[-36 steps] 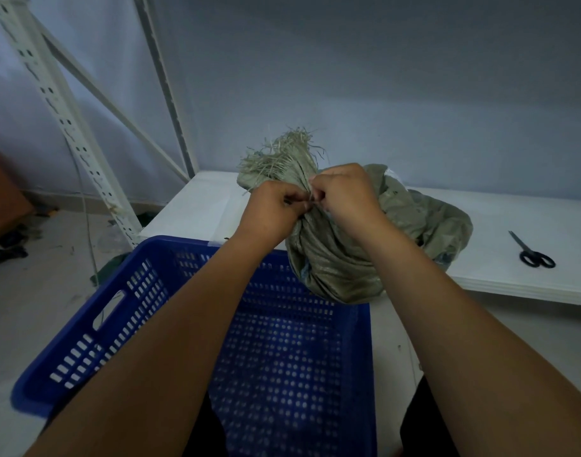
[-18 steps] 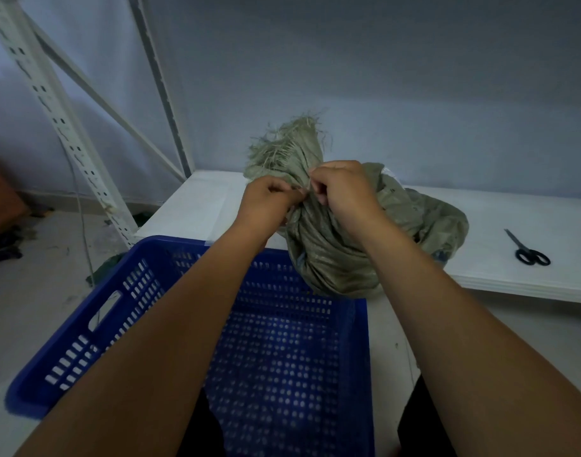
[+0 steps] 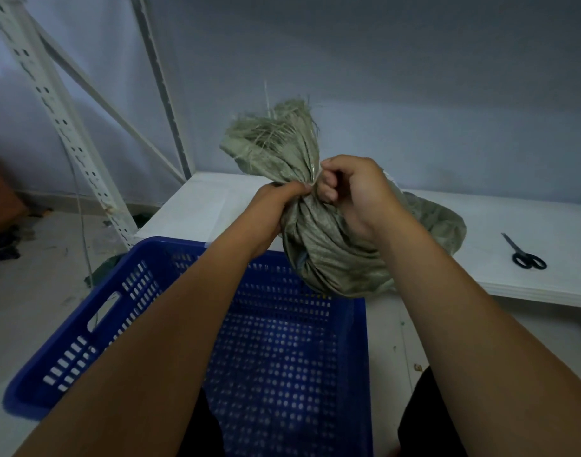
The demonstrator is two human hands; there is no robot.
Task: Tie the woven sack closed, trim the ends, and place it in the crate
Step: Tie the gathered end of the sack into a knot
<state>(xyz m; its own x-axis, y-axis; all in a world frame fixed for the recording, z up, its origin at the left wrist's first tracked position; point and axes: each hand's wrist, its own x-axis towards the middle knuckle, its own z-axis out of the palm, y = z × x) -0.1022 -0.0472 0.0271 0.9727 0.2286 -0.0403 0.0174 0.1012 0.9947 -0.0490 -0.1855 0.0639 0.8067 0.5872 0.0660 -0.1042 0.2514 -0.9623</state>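
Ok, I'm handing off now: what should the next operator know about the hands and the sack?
The left grip holds the gathered neck of the olive-green woven sack; the right grip pinches the same neck, fingers curled.
The sack rests at the front edge of the white table, by the far rim of the blue perforated plastic crate. The black-handled scissors lie on the table to the right.
Done: neck bunched; whether a knot is finished cannot be told.
Left: finish the tie, trim the frayed ends, put the sack in the crate.

Left hand (image 3: 277, 207) and right hand (image 3: 358, 192) grip the sack (image 3: 328, 258).
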